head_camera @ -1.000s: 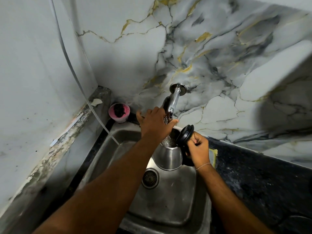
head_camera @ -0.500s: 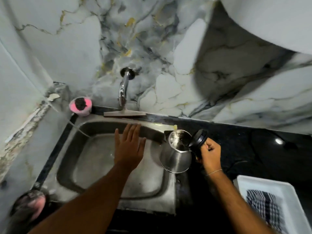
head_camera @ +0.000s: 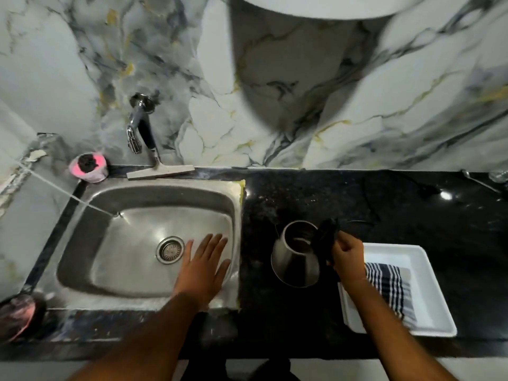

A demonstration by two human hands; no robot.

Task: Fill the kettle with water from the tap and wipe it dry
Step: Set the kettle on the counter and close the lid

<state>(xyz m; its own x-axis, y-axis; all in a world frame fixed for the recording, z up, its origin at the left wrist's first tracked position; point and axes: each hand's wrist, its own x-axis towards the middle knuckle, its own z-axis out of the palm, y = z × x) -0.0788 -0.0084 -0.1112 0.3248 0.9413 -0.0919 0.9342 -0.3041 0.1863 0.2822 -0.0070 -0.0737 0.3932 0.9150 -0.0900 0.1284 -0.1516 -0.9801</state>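
Note:
The steel kettle (head_camera: pixel 295 261) with its black lid flipped open is over the black counter (head_camera: pixel 357 204), right of the sink (head_camera: pixel 143 204). My right hand (head_camera: pixel 347 259) grips its black handle. My left hand (head_camera: pixel 204 266) hovers flat with fingers spread over the sink's right side, holding nothing. The chrome tap (head_camera: pixel 136 127) juts from the marble wall at the back left; no water stream shows. A striped blue and white cloth (head_camera: pixel 390 284) lies in a white tray (head_camera: pixel 428 312) just right of my right hand.
A squeegee (head_camera: pixel 160 170) leans behind the sink. A pink cup (head_camera: pixel 88 167) with a dark scrubber stands at the sink's back left corner. A thin white hose (head_camera: pixel 63 192) runs into the basin. A pink-dark object (head_camera: pixel 20 316) sits at the front left.
My right hand has carried the kettle from under the tap, rightward out of the sink to over the counter. My left hand left the tap and dropped back over the basin.

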